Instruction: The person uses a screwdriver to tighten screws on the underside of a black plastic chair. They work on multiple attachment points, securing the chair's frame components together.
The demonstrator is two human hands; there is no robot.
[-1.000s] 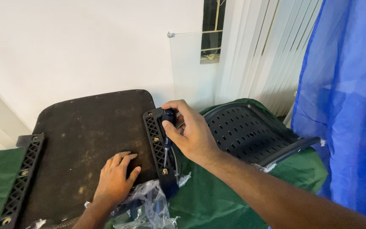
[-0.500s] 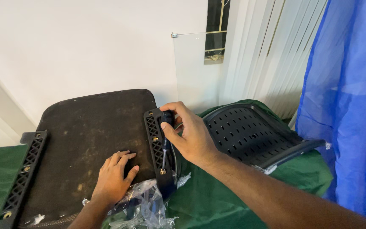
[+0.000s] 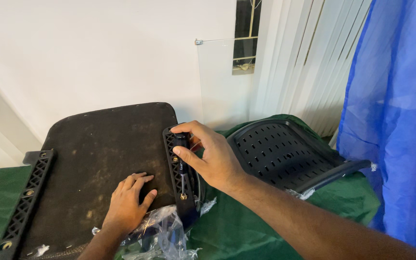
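An upturned dark chair seat (image 3: 102,144) lies on a green cloth (image 3: 246,226). My right hand (image 3: 208,154) grips a black-handled screwdriver (image 3: 181,159), its tip down in a brass screw hole of the black latticed bracket (image 3: 175,168) along the seat's right edge. My left hand (image 3: 128,202) rests flat, fingers spread, on the seat's underside just left of that bracket. A second latticed bracket (image 3: 27,192) runs along the seat's left edge.
A black perforated plastic chair back (image 3: 285,151) lies on the cloth to the right. Crumpled clear plastic wrap (image 3: 162,233) sits at the seat's near edge. A blue mesh curtain (image 3: 396,110) hangs at right, white vertical blinds (image 3: 294,62) and a white wall (image 3: 87,53) behind.
My right hand has shifted slightly on the screwdriver handle, turning it in place. My left hand stays pressed on the seat. The view has tilted a little.
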